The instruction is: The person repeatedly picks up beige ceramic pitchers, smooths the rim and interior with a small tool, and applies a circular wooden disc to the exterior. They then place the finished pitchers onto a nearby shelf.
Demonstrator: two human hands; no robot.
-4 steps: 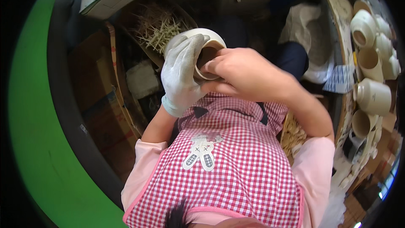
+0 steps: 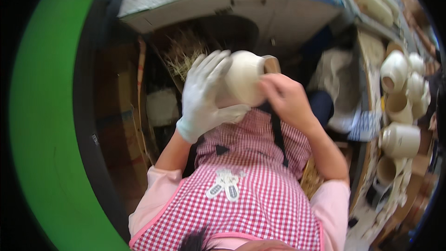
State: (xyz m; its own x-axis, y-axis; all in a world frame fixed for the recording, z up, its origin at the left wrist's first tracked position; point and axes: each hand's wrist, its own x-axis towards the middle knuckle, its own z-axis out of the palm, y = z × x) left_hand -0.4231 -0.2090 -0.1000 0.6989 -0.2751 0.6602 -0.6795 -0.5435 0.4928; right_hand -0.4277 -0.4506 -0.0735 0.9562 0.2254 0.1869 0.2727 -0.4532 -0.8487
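A cream ceramic jar point(image 2: 244, 75) lies tilted on its side between my two hands, above the lap of a red-and-white checked apron point(image 2: 255, 176). My left hand point(image 2: 204, 95), in a pale work glove, supports the jar's left end with the palm, its long fingers against the wall and thumb underneath. The bare right hand point(image 2: 289, 101) has its fingers closed at the jar's mouth, which now points to the right. Part of the rim shows above those fingers. Motion blurs the fingertips, and whether any reach inside cannot be made out.
Several cream jars point(image 2: 402, 140) stand along a wooden bench point(image 2: 369, 60) at the right. Thin sticks point(image 2: 183, 60) fill a box beyond my left hand. A white cabinet point(image 2: 260, 14) spans the far side. A blue-checked cloth point(image 2: 364, 125) hangs beside the bench; a green surface point(image 2: 42, 125) lies left.
The jar has turned so its mouth faces right instead of toward me. My right hand has come out of the mouth to the rim, and the view has tipped up, showing more cabinet.
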